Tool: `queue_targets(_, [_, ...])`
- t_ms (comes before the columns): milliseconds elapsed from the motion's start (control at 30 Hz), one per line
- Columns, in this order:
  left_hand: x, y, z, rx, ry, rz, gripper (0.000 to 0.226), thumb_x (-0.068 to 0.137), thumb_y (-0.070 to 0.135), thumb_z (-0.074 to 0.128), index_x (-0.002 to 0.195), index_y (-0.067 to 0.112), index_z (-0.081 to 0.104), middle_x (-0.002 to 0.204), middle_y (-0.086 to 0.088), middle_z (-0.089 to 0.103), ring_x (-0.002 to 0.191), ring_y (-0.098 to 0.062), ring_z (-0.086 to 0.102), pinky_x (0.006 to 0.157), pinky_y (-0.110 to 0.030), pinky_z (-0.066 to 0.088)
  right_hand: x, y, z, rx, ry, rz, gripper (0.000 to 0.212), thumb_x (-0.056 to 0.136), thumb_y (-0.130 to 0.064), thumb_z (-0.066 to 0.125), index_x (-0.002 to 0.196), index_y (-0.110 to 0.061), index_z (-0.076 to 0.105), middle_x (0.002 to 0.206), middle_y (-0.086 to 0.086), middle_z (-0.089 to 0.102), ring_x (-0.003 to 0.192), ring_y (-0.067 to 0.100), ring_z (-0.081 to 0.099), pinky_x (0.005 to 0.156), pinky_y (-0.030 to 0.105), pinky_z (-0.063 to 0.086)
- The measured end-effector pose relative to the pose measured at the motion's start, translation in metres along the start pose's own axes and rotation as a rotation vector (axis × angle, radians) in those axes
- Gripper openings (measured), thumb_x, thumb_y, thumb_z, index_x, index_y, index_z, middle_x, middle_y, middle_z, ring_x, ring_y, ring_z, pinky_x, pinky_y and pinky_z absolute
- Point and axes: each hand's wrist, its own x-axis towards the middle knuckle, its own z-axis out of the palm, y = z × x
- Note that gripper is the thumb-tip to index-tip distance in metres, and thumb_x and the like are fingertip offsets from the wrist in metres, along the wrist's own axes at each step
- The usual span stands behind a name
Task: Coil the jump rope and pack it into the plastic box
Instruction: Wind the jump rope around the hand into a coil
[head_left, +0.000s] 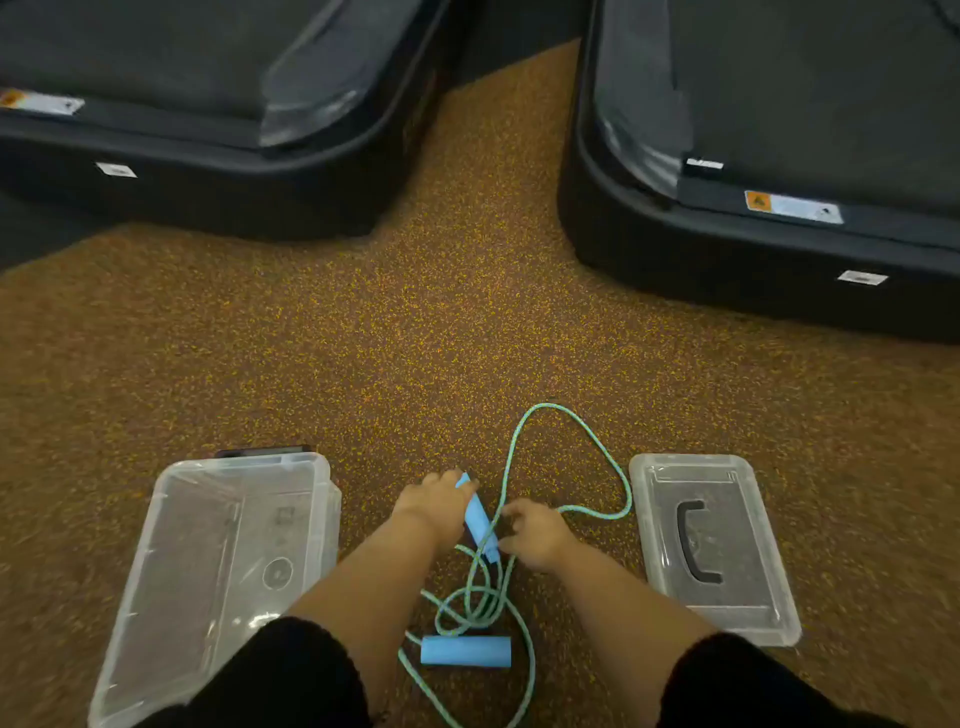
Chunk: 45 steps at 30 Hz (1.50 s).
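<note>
A jump rope with a green-blue cord (571, 426) lies in loose loops on the speckled floor between my arms. My left hand (434, 506) is closed around one blue foam handle (480, 519), which points away from me. My right hand (535, 532) pinches the cord right beside that handle. The second blue handle (465, 650) lies flat on the floor near my knees. An open clear plastic box (171, 519) stands at my left, nothing inside it. Its clear lid (748, 613), with a black carry handle, lies at my right.
Two large dark machine bases stand ahead, one at the far left (208, 171) and one at the far right (779, 249), with a strip of brown speckled floor (467, 286) between them. A dark object (262, 451) peeks out behind the box.
</note>
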Motion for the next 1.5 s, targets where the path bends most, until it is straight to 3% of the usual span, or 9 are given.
queue_targets(200, [0.009,0.004,0.015,0.09,0.002,0.053,0.067,0.093,-0.002,0.04,0.151,0.024,0.018,0.162,-0.002,-0.003,0.141,-0.034,0.021,0.1,-0.044,0.039,0.006,0.002,0.024,0.071,0.0,0.066,0.042,0.084,-0.024,0.062,0.119,-0.004,0.049,0.122,0.016,0.06,0.11,0.029,0.058,0.073,0.028,0.039])
queue_targets(533, [0.022,0.005,0.034,0.251,0.115,-0.038,0.04,0.094,0.012,0.041,0.134,0.011,0.037,0.141,-0.011,0.035,0.131,-0.03,0.032,0.101,-0.04,0.036,0.008,0.003,0.036,0.098,0.074,0.034,0.037,0.081,-0.019,0.068,0.096,-0.016,0.034,0.095,0.005,0.048,0.085,0.019,0.047,0.069,0.026,0.035])
queue_targets(700, [0.027,0.001,0.038,0.243,-0.001,-0.027,0.055,0.09,0.025,0.052,0.14,0.011,0.031,0.14,-0.01,0.043,0.132,-0.029,0.036,0.108,-0.042,0.027,0.011,0.011,0.037,0.158,0.036,0.033,0.032,0.078,-0.017,0.073,0.091,-0.017,0.044,0.081,0.0,0.051,0.081,0.018,0.048,0.068,0.026,0.038])
queue_targets(800, [0.023,0.001,0.034,0.152,-0.075,-0.067,0.065,0.088,0.03,0.056,0.142,0.01,0.027,0.134,-0.011,0.053,0.125,-0.03,0.048,0.103,-0.041,0.033,0.01,0.011,0.031,0.177,-0.061,-0.023,0.024,0.083,-0.018,0.068,0.091,-0.016,0.046,0.07,-0.01,0.043,0.076,0.015,0.046,0.059,0.021,0.037])
queue_targets(967, [0.013,-0.002,0.02,0.018,-0.089,-0.056,0.053,0.094,0.045,0.041,0.137,0.016,0.036,0.132,-0.013,0.056,0.121,-0.034,0.054,0.095,-0.04,0.042,0.01,-0.002,0.025,0.285,-0.121,-0.071,0.024,0.094,-0.018,0.048,0.113,-0.006,0.056,0.085,0.001,0.058,0.078,0.011,0.053,0.07,0.02,0.047])
queue_targets(1067, [0.007,-0.001,0.002,0.013,-0.122,-0.066,0.053,0.093,0.053,0.038,0.133,0.019,0.045,0.133,-0.014,0.055,0.122,-0.034,0.052,0.096,-0.04,0.043,0.004,-0.016,0.017,0.312,-0.106,-0.05,0.021,0.1,-0.022,0.034,0.105,-0.01,0.051,0.074,-0.002,0.052,0.055,0.001,0.053,0.049,0.013,0.041])
queue_targets(1200, [-0.011,0.005,-0.032,0.032,-0.112,-0.122,0.054,0.092,0.048,0.041,0.127,0.008,0.052,0.132,-0.015,0.056,0.119,-0.033,0.055,0.095,-0.038,0.045,-0.007,-0.036,0.007,0.385,0.008,0.078,0.041,0.09,-0.041,0.031,0.126,-0.021,0.039,0.118,0.011,0.057,0.09,0.024,0.057,0.077,0.032,0.041])
queue_targets(1333, [-0.042,0.009,-0.068,-0.07,-0.206,-0.133,0.05,0.096,0.034,0.039,0.14,0.011,0.036,0.139,-0.017,0.05,0.12,-0.036,0.056,0.094,-0.04,0.046,-0.031,-0.055,-0.011,0.141,0.097,-0.084,0.058,0.089,-0.03,0.042,0.144,-0.039,0.026,0.151,0.007,0.02,0.137,0.031,0.026,0.11,0.044,0.026])
queue_targets(1500, [-0.075,0.001,-0.092,-0.294,-0.217,-0.131,0.035,0.095,0.031,0.043,0.121,0.009,0.052,0.119,-0.018,0.063,0.086,-0.029,0.069,0.071,-0.033,0.051,-0.067,-0.084,-0.03,-0.065,-0.05,-0.293,0.049,0.072,-0.025,0.044,0.117,-0.016,0.06,0.127,0.01,0.056,0.116,0.028,0.053,0.098,0.039,0.044])
